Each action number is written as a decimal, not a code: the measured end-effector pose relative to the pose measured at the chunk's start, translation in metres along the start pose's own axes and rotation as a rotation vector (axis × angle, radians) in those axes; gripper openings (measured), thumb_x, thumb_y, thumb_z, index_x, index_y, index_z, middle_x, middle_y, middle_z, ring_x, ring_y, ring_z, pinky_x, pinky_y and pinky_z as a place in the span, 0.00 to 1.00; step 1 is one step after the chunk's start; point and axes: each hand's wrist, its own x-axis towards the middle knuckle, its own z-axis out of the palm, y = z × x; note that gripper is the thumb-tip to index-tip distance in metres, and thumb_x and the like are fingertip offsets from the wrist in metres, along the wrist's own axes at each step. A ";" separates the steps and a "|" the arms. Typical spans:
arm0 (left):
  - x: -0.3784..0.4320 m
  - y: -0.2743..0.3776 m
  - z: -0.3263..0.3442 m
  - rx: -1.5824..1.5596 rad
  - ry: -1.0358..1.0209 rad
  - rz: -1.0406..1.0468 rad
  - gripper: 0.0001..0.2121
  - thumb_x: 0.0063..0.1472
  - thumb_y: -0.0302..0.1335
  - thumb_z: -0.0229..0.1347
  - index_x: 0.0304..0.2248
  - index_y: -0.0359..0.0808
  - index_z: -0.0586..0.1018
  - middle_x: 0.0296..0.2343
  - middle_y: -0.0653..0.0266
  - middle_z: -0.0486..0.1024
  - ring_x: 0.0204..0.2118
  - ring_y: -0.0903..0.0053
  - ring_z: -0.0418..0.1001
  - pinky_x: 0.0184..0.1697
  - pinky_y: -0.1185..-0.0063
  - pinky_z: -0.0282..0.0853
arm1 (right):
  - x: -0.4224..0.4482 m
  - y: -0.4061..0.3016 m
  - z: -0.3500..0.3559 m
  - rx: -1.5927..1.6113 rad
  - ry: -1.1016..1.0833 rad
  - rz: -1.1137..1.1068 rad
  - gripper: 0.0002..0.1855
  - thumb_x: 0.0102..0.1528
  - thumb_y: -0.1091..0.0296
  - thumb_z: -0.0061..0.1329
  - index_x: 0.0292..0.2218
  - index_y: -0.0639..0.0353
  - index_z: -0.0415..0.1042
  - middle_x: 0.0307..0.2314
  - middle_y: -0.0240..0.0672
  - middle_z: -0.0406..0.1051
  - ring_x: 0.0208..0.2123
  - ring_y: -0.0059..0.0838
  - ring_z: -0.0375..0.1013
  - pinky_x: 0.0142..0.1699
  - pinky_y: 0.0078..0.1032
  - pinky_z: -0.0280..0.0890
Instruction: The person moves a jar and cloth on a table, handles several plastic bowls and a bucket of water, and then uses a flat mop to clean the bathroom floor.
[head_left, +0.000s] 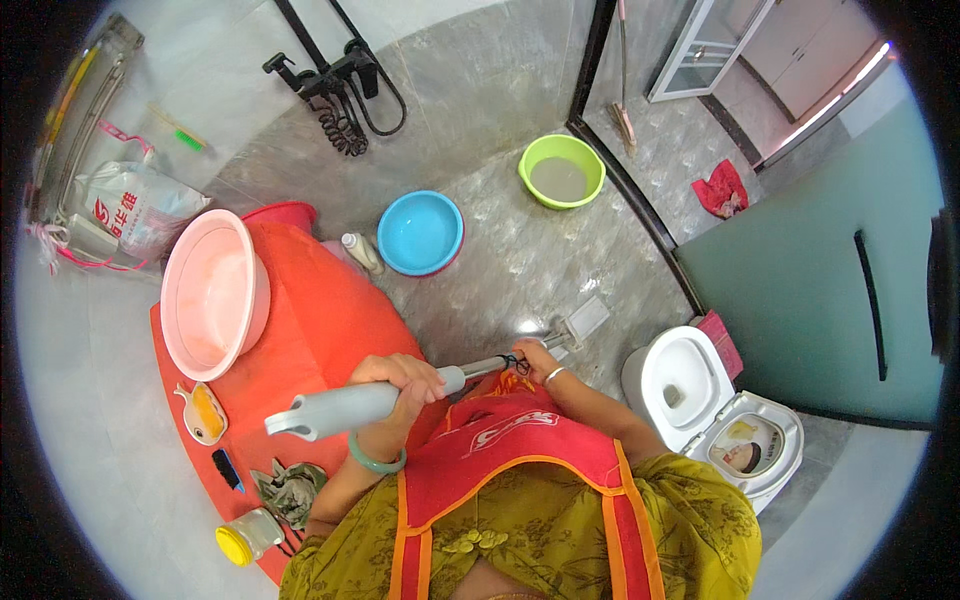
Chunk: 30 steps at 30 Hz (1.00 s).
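My left hand (394, 386), with a green bangle at its wrist, is wrapped around the thick grey grip of a mop-like long-handled floor tool (480, 367). Further down, my right hand (535, 360) holds the metal shaft, where a dark cord is looped. The tool slants across my red apron (517, 431), its pale rectangular head (587, 319) low over the grey tiled floor (495, 300). Whether the head touches the tiles, I cannot tell. Beyond it sit a blue basin (420, 232) and a lime-green basin (561, 176) holding cloudy water.
To my left, a red-covered surface (315, 300) bears a pink basin (215, 292), a brush (227, 470), a crumpled cloth (291, 491) and a yellow-lidded jar (251, 534). A toilet (679, 375) with raised lid stands right, near a frosted glass door (810, 285). A dark raised track (637, 202) crosses the floor.
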 end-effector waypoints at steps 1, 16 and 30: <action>-0.002 0.001 -0.006 -0.005 0.007 -0.012 0.09 0.49 0.22 0.50 0.23 0.37 0.60 0.14 0.65 0.62 0.17 0.76 0.63 0.24 0.76 0.63 | 0.007 0.004 0.003 -0.014 0.034 0.016 0.05 0.44 0.72 0.38 0.19 0.59 0.60 0.13 0.35 0.59 0.14 0.29 0.61 0.14 0.26 0.59; 0.054 0.040 -0.040 0.105 0.078 0.215 0.08 0.52 0.22 0.47 0.25 0.36 0.58 0.17 0.64 0.61 0.19 0.78 0.61 0.29 0.74 0.61 | 0.042 -0.088 0.136 -0.023 -0.156 -0.122 0.05 0.41 0.75 0.40 0.17 0.56 0.58 0.12 0.32 0.56 0.11 0.27 0.58 0.15 0.28 0.60; 0.227 -0.075 0.042 0.404 0.054 0.198 0.08 0.48 0.20 0.50 0.24 0.37 0.61 0.18 0.63 0.64 0.21 0.76 0.64 0.33 0.73 0.63 | 0.183 -0.278 0.144 0.036 -0.239 -0.200 0.06 0.37 0.76 0.40 0.14 0.58 0.57 0.10 0.33 0.53 0.09 0.26 0.54 0.11 0.27 0.52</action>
